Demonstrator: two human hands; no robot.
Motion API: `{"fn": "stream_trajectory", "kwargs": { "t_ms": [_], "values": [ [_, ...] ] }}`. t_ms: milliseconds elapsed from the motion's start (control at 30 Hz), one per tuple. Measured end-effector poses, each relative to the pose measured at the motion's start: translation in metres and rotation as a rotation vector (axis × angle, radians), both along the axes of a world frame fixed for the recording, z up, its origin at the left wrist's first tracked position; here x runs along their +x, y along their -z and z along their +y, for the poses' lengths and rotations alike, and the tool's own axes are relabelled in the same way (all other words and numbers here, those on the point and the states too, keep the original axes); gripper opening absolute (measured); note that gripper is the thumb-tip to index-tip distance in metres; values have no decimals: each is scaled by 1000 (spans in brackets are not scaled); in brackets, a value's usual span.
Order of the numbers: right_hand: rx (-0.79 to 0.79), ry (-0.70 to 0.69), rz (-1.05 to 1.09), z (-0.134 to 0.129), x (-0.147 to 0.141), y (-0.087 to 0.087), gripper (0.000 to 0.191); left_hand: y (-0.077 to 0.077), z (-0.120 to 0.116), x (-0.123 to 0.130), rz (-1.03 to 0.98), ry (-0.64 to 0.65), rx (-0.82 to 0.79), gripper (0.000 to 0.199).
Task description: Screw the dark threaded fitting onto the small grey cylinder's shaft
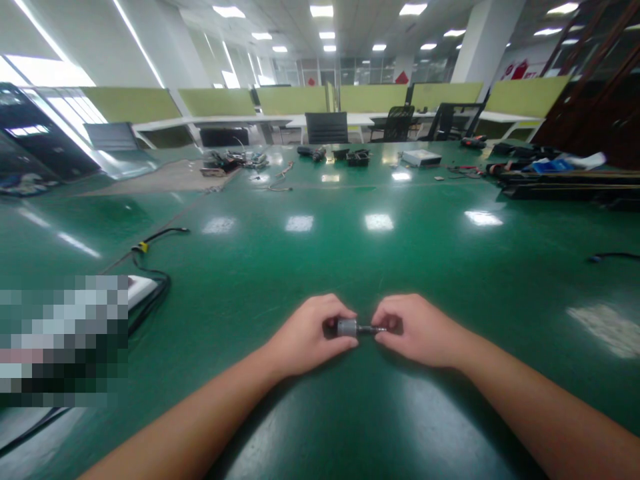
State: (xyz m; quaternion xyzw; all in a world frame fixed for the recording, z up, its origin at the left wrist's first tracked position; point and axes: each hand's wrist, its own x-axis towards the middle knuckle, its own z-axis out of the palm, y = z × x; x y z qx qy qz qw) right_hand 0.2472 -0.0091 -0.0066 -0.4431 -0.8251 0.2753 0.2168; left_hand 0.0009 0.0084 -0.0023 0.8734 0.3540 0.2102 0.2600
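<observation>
Green tabletop (pixel 300 260) lies under 1 shafted part (pixel 347 327), held low, well short of the far edge; the left fingers (pixel 344 344) are closed round its thick grey end, while the right fingers (pixel 393 341) pinch its thin shaft; I cannot tell if it touches the surface; 1 black cable (pixel 163 283) lies towards the left edge; this looks like 2-handed handling, and any move would call for keeping both ends aligned.

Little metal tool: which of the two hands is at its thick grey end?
The left hand, at the wide grey cylinder; the right hand is at the thin shaft instead.
</observation>
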Motion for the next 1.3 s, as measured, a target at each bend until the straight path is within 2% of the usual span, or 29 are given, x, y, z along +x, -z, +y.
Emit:
{"fn": "stream_trajectory", "kwargs": {
  "t_ms": [767,1000,1300],
  "values": [
    [-22,-26,-74,7,18,-10,10,0,-1,-2,18,-20,1,23],
    [-49,15,-88,13,29,-11,11,0,-1,-3,23,-17,1,23],
    [-82,-25,-25,11,21,-6,9,-1,0,-1,19,-13,7,23]
  ]
}}
